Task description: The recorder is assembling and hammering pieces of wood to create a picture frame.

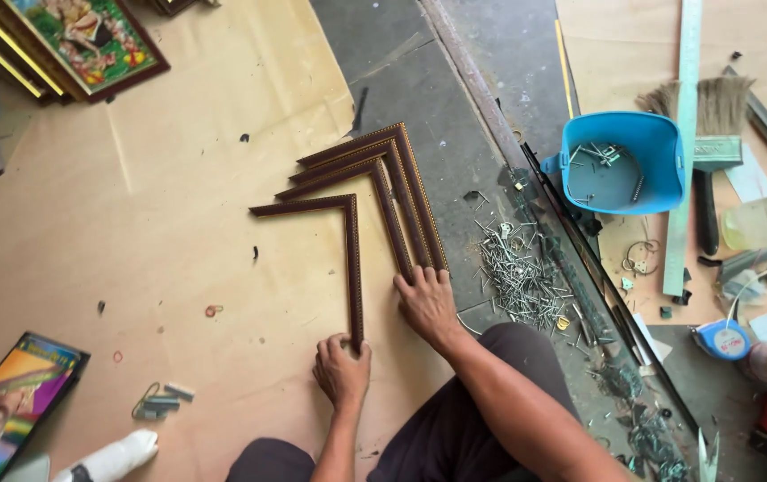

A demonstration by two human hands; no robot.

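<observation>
Several dark brown L-shaped frame corners with gold beading lie nested on the brown paper floor covering. My left hand [341, 368] grips the near end of the closest frame corner [350, 259], fingers curled over its tip. My right hand [425, 299] rests flat, fingers on the near ends of the other nested frame corners [401, 192], just to the right.
A pile of loose nails [517, 277] lies right of my right hand. Beyond it stand a blue plastic tub [660, 143] with hardware, a brush [713, 134], a long ruler [685, 134] and a tape measure [721, 339]. Framed pictures [89, 40] lean top left; a colourful print [8, 402] lies bottom left.
</observation>
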